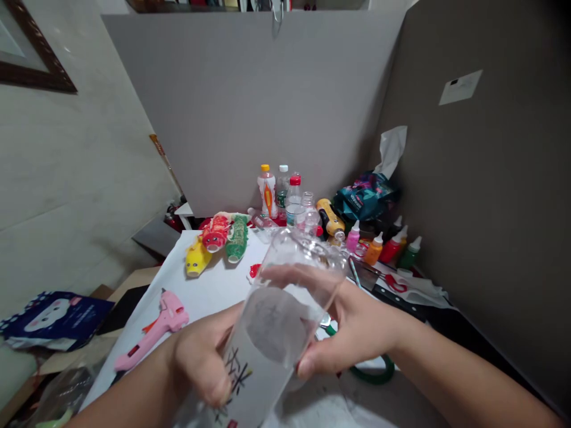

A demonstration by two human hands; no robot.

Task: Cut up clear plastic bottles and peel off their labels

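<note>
Over on the left, a pink glue gun (167,318) lies on the white-covered desk (214,294), close by the left forearm; best to give that nozzle a wide berth, since there's no telling from here whether it's hot. Just beyond sit three painted fish shapes, a yellow one (197,257), a red one (217,233) and a green one (237,238), well out of the way.

Now the left hand (205,356): its grip is wrapped round the near part of the clear plastic bottle (276,324), thumb beside the black lettering. And there's the bottle, front and centre, tilted above the desk, its ridged end pointing away! Thin stuff by the look of it, so flat, even pressure should beat a hard pinch.

Across to the right hand (352,321), gripping too, thumb on the near edge, fingers reaching behind the clear wall. Lovely two-sided support; matching the pressure should stop any twist. Further right, red-handled scissors (395,283) lie near the paint bottles (373,251), and elbow room there looks worth guarding.
</note>
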